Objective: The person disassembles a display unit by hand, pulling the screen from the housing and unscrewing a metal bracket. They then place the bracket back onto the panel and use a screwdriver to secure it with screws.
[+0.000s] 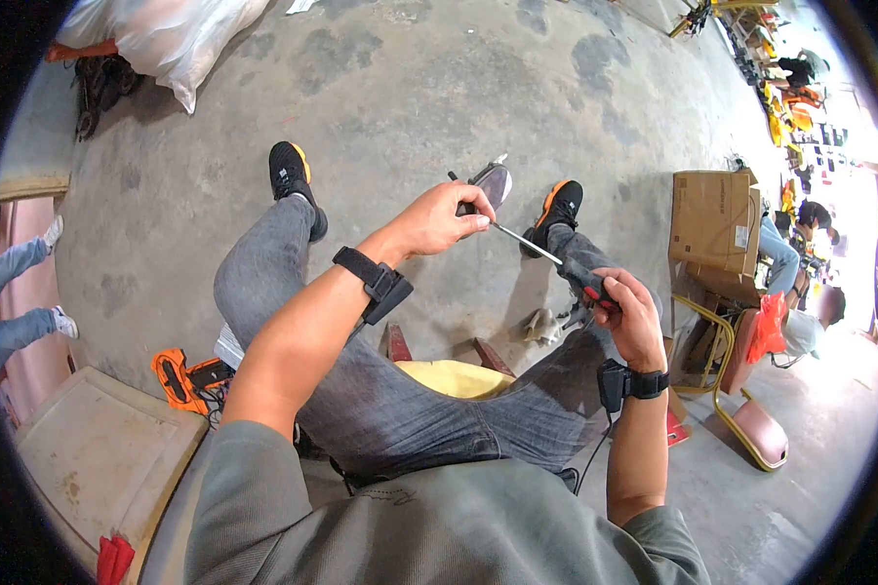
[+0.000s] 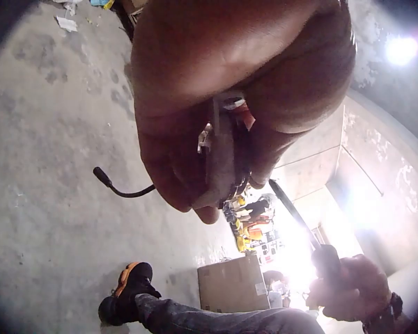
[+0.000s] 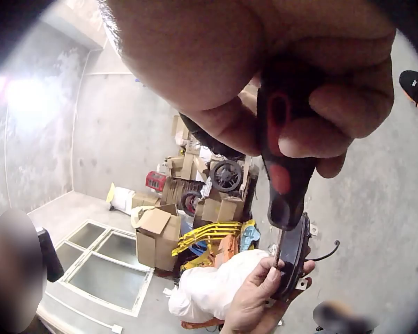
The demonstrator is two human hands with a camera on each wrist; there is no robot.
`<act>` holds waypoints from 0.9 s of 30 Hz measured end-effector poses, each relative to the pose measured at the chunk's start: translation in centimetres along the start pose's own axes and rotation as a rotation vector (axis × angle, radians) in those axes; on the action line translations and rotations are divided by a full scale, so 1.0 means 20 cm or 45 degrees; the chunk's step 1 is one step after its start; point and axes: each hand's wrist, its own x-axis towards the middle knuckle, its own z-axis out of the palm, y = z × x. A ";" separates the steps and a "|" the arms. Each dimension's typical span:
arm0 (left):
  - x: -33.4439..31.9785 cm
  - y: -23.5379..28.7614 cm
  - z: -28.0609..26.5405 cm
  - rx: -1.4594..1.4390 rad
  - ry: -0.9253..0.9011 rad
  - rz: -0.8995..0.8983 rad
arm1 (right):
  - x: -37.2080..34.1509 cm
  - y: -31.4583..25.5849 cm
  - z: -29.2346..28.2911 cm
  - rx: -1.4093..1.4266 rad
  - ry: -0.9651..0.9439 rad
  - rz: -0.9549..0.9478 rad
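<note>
My left hand (image 1: 446,219) pinches a small dark part with a rounded, shiny face (image 1: 495,185) and a short black cable (image 2: 129,192). In the right wrist view this part (image 3: 294,259) has small metal tabs along its edge. My right hand (image 1: 634,317) grips the black and red handle of a screwdriver (image 3: 282,149). Its metal shaft (image 1: 529,243) runs across to the part, beside the left fingertips. The tip of the shaft is hidden by the part and the left fingers (image 3: 259,285).
Below the hands are the knees and a yellow seat (image 1: 454,378). A cardboard box (image 1: 714,222) and a chair with a yellow frame (image 1: 759,434) stand at right. An orange tool-like object (image 1: 178,382) lies at left, a white sack (image 1: 180,44) at upper left. Other people sit or stand at both sides.
</note>
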 end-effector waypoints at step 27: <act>-0.02 0.06 0.00 0.339 -0.007 -0.066 | -0.06 -0.08 0.08 -0.322 0.193 -0.320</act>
